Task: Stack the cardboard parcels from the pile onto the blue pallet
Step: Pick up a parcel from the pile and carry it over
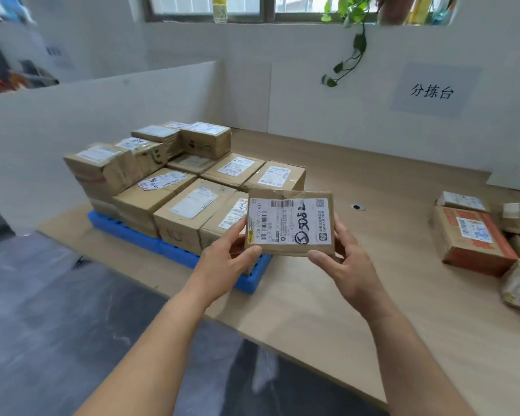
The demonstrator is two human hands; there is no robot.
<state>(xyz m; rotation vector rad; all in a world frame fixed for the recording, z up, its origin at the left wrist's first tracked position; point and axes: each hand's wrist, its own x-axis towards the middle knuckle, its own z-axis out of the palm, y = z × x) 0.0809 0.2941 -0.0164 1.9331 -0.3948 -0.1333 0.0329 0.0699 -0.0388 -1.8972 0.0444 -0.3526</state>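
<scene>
A small flat cardboard parcel (290,222) with a white shipping label and black marker scrawl hangs in the air over the near right corner of the blue pallet (123,229). My left hand (228,253) grips its left edge, thumb under the bottom corner. My right hand (347,262) grips its right edge. Several labelled parcels (189,205) are stacked on the pallet in rows, two layers high at the back left. The pile of loose parcels (472,238) lies at the table's right edge.
The pallet stands on a wooden table (357,295) against white partition walls (42,121). A cable hole (357,207) sits in the tabletop behind the held parcel. A dark floor lies below the table's near edge. A plant hangs from the window sill.
</scene>
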